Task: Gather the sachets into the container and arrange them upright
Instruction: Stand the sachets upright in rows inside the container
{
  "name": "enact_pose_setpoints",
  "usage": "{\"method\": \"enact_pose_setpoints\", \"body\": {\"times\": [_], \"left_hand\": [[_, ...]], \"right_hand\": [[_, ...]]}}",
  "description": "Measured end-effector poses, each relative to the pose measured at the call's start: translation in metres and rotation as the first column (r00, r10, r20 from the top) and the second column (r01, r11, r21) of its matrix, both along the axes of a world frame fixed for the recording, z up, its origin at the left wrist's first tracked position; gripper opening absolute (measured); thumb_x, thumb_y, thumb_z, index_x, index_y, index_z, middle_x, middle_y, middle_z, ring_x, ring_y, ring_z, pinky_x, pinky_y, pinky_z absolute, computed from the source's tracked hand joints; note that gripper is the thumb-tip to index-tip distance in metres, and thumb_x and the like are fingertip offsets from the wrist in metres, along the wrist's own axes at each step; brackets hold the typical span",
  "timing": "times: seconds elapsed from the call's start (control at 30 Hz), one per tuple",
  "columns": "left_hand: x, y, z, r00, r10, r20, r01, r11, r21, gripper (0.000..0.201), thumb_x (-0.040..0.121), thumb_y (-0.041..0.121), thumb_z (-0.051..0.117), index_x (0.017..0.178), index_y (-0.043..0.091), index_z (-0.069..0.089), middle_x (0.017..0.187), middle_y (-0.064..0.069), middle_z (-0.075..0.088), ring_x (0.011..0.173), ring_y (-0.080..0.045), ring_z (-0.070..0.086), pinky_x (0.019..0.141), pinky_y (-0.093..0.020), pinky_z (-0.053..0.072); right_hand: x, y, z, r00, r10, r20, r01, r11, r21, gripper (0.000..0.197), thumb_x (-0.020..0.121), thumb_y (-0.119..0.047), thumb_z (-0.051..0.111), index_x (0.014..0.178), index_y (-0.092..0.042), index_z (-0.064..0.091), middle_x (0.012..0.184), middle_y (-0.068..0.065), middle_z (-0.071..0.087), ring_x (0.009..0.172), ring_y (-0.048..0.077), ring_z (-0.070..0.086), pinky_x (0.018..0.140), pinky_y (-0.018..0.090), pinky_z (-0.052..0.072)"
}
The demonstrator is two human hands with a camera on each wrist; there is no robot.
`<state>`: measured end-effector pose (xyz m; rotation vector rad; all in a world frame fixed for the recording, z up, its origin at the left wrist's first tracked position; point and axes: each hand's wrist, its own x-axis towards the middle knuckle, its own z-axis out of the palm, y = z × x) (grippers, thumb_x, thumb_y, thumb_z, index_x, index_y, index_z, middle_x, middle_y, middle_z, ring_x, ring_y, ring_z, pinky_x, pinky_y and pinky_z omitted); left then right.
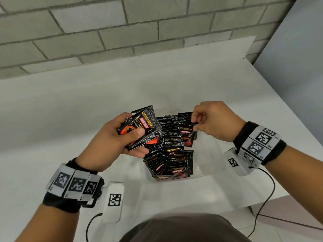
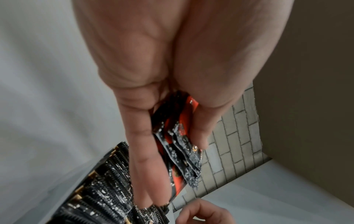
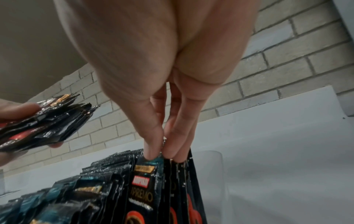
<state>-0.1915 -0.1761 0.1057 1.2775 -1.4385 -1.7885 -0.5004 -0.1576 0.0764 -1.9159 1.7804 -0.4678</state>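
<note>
Clear container: sitting on the white table, packed with black sachets standing upright in rows.
Left hand: gripping a fanned stack of sachets between thumb and curled fingers, hovering just left of the container.
Right hand: pinching the top edge of one upright sachet at the container's right side, thumb and fingertips closing on it.

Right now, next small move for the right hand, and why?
Probably push the sachet pinched by the right hand down among the upright rows in the clear container, then release. It stands taller than its neighbours. The left hand holds a stack waiting.
</note>
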Motion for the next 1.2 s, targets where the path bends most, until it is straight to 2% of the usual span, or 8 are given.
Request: {"method": "enact_pose_setpoints", "body": {"times": [0.1,0.33,0.47,0.63,0.87,0.97,1.1,1.2], "left_hand": [[-0.007,0.001,0.004,1.0,-0.028,-0.007,0.028,1.0,0.007,0.041,0.085,0.021,0.069,0.124,0.014,0.061,0.1,-0.023,0.076,0.082,-0.049,0.074,0.069,-0.047,0.064],[-0.025,0.01,0.008,0.988,-0.143,-0.062,0.146,0.988,0.043,0.038,0.091,0.015,0.069,0.128,0.015,0.058,0.1,-0.024,0.076,0.08,-0.049,0.074,0.068,-0.045,0.065],[-0.026,0.013,0.006,0.979,-0.147,-0.142,0.162,0.981,0.103,0.05,0.087,0.02,0.076,0.131,0.013,0.055,0.106,-0.024,0.074,0.082,-0.047,0.074,0.072,-0.044,0.064],[-0.023,0.013,0.001,0.961,-0.1,-0.259,0.145,0.976,0.161,0.046,0.095,0.02,0.061,0.137,0.006,0.05,0.123,-0.027,0.067,0.086,-0.047,0.073,0.071,-0.039,0.063],[-0.027,0.008,0.003,0.969,-0.097,-0.226,0.121,0.988,0.095,0.041,0.096,0.017,0.056,0.135,0.005,0.049,0.111,-0.025,0.072,0.082,-0.047,0.073,0.068,-0.036,0.062],[-0.028,0.004,0.002,0.985,-0.083,-0.149,0.091,0.995,0.046,0.041,0.094,0.019,0.06,0.133,0.008,0.052,0.107,-0.021,0.074,0.082,-0.048,0.074,0.069,-0.038,0.063],[-0.019,0.001,-0.004,0.996,-0.024,-0.083,0.024,1.0,-0.003,0.039,0.092,0.022,0.064,0.128,0.011,0.055,0.108,-0.02,0.074,0.082,-0.048,0.074,0.071,-0.042,0.064],[-0.01,0.004,-0.009,0.999,-0.005,-0.047,0.006,1.0,0.001,0.04,0.091,0.023,0.064,0.128,0.01,0.056,0.106,-0.02,0.075,0.082,-0.049,0.074,0.072,-0.044,0.064]], "right_hand": [[0.005,0.003,0.013,0.998,-0.021,0.063,0.025,0.998,-0.061,0.018,0.076,-0.015,0.086,0.086,-0.019,0.071,0.083,-0.005,0.065,0.073,0.007,0.062,0.076,0.033,0.055],[0.061,0.025,0.063,0.92,0.102,0.379,-0.069,0.993,-0.099,0.035,0.072,-0.046,0.085,0.084,-0.019,0.068,0.074,-0.003,0.068,0.068,0.015,0.064,0.062,0.023,0.053],[0.061,0.021,0.052,0.888,-0.006,0.46,0.027,0.999,-0.037,0.027,0.075,-0.028,0.088,0.082,-0.015,0.066,0.072,-0.003,0.066,0.062,0.011,0.062,0.063,0.025,0.054],[0.052,0.02,0.05,0.778,-0.121,0.617,0.059,0.991,0.121,0.006,0.089,-0.007,0.074,0.093,-0.008,0.07,0.09,0.012,0.075,0.07,0.031,0.075,0.066,0.031,0.06],[0.031,0.019,0.059,0.681,-0.195,0.705,0.161,0.98,0.116,0.012,0.089,-0.004,0.071,0.101,-0.001,0.072,0.091,0.016,0.077,0.079,0.037,0.075,0.085,0.059,0.057],[0.021,0.019,0.06,0.751,-0.211,0.626,0.237,0.971,0.042,0.009,0.09,-0.01,0.072,0.098,-0.006,0.074,0.09,0.01,0.078,0.074,0.029,0.076,0.084,0.054,0.058],[-0.009,0.027,0.056,0.845,-0.244,0.475,0.289,0.957,-0.023,0.007,0.087,-0.012,0.076,0.091,-0.019,0.077,0.08,-0.001,0.078,0.068,0.017,0.075,0.068,0.021,0.059],[-0.017,0.034,0.043,0.884,-0.272,0.38,0.285,0.958,0.022,0.016,0.078,-0.008,0.084,0.085,-0.021,0.078,0.075,-0.004,0.076,0.066,0.017,0.073,0.069,0.021,0.06]]}}
